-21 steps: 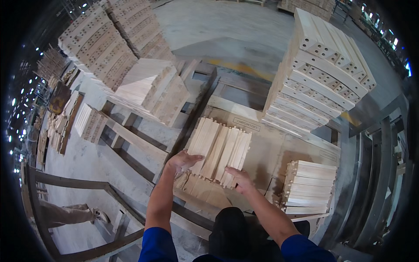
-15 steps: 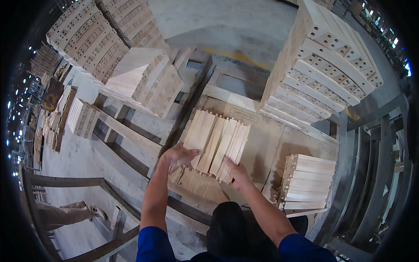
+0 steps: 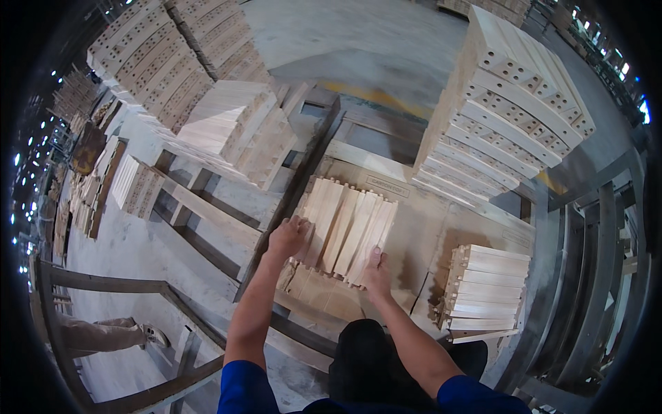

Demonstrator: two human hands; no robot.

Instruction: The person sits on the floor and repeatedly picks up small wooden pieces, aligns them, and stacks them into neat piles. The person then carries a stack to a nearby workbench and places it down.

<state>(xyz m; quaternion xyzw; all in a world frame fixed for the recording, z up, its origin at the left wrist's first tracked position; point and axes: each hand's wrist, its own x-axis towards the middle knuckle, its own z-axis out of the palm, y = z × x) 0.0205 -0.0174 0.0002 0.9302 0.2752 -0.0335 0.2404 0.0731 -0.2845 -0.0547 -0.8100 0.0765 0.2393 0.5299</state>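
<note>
A stack of pale wooden slats (image 3: 345, 228), laid side by side with small tenons at their ends, rests on a flat cardboard sheet (image 3: 407, 238) in front of me. My left hand (image 3: 288, 237) is curled against the stack's left edge, its fingertips by the outer slats. At the near right corner, my right hand (image 3: 376, 271) grips the side, with the thumb up along the last slat and the other fingers mostly hidden. Some slats lie slightly askew, with narrow gaps between them.
Another slat stack (image 3: 488, 288) lies to the right on the cardboard. A tall pile of drilled curved wood pieces (image 3: 507, 103) stands far right; similar piles (image 3: 231, 127) occupy a pallet (image 3: 207, 228) at left. Metal frames (image 3: 607, 255) flank me. Another person's leg (image 3: 103, 338) shows lower left.
My left hand has shifted up along the stack's left side, and its spread fingers have curled in. My right hand has drawn slightly outward, its thumb now raised. The view has shifted slightly.
</note>
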